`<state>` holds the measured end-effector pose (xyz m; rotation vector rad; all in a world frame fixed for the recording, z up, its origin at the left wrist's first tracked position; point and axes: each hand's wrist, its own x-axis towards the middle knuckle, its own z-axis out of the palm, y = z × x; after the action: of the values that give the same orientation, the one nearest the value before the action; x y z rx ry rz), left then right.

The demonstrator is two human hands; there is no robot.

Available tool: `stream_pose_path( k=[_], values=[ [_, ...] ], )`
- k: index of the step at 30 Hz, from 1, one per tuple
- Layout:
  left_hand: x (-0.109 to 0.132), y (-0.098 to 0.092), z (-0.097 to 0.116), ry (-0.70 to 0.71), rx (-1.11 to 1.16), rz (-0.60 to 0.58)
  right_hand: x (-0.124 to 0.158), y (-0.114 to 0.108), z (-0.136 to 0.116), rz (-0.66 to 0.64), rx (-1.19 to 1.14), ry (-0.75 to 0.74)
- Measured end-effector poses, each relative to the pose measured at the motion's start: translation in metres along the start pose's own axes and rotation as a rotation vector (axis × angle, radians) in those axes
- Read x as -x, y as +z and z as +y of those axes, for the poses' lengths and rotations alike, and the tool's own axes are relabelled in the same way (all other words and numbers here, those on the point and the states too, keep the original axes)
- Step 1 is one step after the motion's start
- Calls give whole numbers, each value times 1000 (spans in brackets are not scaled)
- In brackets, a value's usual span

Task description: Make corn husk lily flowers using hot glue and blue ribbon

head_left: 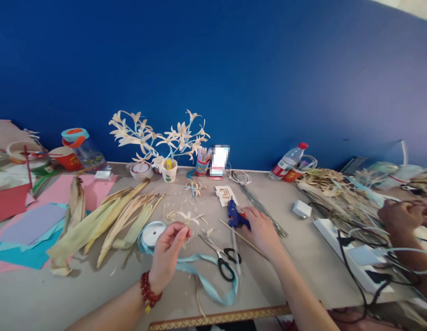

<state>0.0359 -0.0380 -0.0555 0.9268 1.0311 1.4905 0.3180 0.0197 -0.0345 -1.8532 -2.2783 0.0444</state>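
Note:
Between the fingertips of my left hand (170, 250) is a small cream flower (187, 218) with thin pointed petals, held up by its base. My right hand (260, 230) has its fingers around the handle of a blue glue gun (233, 215), whose nozzle points away over a white card (224, 195). A clear glue stick (236, 253) sticks out of the gun's back end. Black-handled scissors (220, 254) lie between my hands. Light blue ribbon (213, 289) loops around them from a white spool (153, 235), partly behind my left hand.
Dried husks (106, 216) and coloured paper (37, 225) lie at left. Pots with husk flowers (169, 172) stand by the wall. Wires (264, 211), a bottle (289, 161) and a power strip (347, 253) with tangled cables are at right. Another person's hands (399, 216) work at far right.

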Motion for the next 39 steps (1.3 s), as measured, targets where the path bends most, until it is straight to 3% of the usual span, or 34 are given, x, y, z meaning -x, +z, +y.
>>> stream_pose_path(
  k=[3, 7, 11, 17, 21, 24, 26, 29, 33, 39],
  values=[
    [0, 0, 1, 8, -25, 4, -5, 8, 4, -89, -40, -4],
    [0, -2, 0, 21, -33, 16, -12, 10, 3, -83, -141, -13],
    [0, -4, -3, 14, -41, 15, -16, 5, 14, -45, -328, 18],
    [-2, -5, -4, 20, -35, 0, -26, 7, 32, 86, -724, 217],
    [-4, -3, -2, 27, -36, 27, -13, 1, 17, 224, -974, 281],
    [-6, -2, 0, 39, -34, 48, 14, -8, -9, 189, -1192, 243],
    [-6, -1, 2, 40, -61, 55, 33, -14, -28, 37, -1171, 110],
    [-4, 0, 5, 42, -123, 48, 50, -21, -55, -12, -1034, -138],
    [-2, 2, 12, 66, -159, 32, 51, -21, -79, 112, -730, -342],
    [0, 4, 17, 97, -195, -6, 48, -10, -92, 238, -498, -367]
  ],
)
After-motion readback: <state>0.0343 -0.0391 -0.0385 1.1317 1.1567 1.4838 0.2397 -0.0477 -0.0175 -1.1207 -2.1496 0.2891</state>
